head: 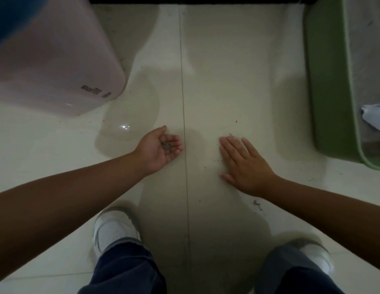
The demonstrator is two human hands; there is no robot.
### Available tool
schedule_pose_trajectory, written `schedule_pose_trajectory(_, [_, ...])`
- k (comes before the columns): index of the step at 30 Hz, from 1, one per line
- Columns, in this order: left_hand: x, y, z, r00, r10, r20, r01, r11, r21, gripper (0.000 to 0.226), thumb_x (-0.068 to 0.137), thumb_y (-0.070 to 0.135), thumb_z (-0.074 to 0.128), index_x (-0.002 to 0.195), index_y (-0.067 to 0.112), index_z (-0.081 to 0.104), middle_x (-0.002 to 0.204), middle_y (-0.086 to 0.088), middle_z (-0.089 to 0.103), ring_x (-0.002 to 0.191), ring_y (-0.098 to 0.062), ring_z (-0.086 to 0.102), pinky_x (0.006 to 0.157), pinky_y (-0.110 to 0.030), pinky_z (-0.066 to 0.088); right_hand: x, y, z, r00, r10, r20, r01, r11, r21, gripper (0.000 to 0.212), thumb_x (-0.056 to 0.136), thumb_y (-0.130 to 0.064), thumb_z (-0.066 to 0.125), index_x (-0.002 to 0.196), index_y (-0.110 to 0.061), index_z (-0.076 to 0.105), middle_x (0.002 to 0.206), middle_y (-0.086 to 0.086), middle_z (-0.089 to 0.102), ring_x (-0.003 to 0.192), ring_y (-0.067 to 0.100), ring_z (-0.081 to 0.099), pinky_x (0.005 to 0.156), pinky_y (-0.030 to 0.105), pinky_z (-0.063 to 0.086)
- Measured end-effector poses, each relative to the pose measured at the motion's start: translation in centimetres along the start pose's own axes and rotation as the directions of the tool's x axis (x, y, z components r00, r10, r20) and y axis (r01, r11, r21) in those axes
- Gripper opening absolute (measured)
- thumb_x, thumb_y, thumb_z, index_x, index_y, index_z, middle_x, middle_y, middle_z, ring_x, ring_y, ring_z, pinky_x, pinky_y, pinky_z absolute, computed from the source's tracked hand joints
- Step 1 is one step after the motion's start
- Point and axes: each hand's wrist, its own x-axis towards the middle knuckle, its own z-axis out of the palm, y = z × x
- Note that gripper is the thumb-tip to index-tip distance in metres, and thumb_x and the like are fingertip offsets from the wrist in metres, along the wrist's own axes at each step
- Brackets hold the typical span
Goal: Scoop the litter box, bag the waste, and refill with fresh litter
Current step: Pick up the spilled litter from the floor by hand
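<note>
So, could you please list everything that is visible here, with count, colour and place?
pink container: one, pale pink, upper left on the floor
green litter box: one, green, right edge
white item: one, white, inside the box, unclear what
litter bits: a few, grey, scattered on the cream tile floor
shoes: two, white, bottom
trousers: dark blue, bottom
left hand: palm up, cupping grey bits
right hand: flat on the floor

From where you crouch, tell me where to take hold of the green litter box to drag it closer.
Probably the near rounded corner of the green litter box, on its raised rim. Come in from the left with the right hand, which lies flat on the floor nearest it. The rim's lip offers a grip; the walls look smooth.
</note>
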Motion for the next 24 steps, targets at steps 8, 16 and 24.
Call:
schedule_pose_trajectory(8, [-0.2,-0.5,0.9,0.989,-0.099,0.114,0.093,0.994,0.054,0.047,0.1,0.03,0.03,0.08,-0.003,0.056,0.053,-0.011,0.067,0.049,-0.019,0.068,0.05,-0.022,0.055,3.0,3.7,-1.5,0.922,0.149,-0.356,-0.058,0.965,0.254,0.042,0.077,-0.02,0.045,0.092,0.014,0.066,0.097,0.032,0.066,0.086,0.048,0.066,0.074,0.051,0.054])
schedule_pose_trajectory(16, [-0.1,-0.5,0.7,0.988,-0.106,0.111,0.099,0.993,0.065,0.046,0.1,0.029,0.033,0.077,-0.003,0.057,0.053,-0.012,0.066,0.048,-0.019,0.068,0.049,-0.023,0.055,2.0,2.3,-0.4,0.952,0.138,-0.274,-0.018,0.917,0.399,0.037,0.059,-0.017,0.08,0.08,0.01,0.067,0.083,0.025,0.064,0.072,0.04,0.063,0.07,0.039,0.054])
schedule_pose_trajectory(24, [0.0,-0.6,0.9,0.988,-0.107,0.113,0.1,0.993,0.064,0.05,0.1,0.028,0.033,0.071,-0.004,0.058,0.051,-0.012,0.065,0.048,-0.018,0.068,0.049,-0.022,0.055,2.2,2.4,-0.3,0.936,-0.029,-0.351,0.141,0.944,0.299,0.016,0.061,-0.003,0.064,0.073,0.002,0.073,0.069,0.014,0.069,0.057,0.027,0.065,0.049,0.02,0.052])
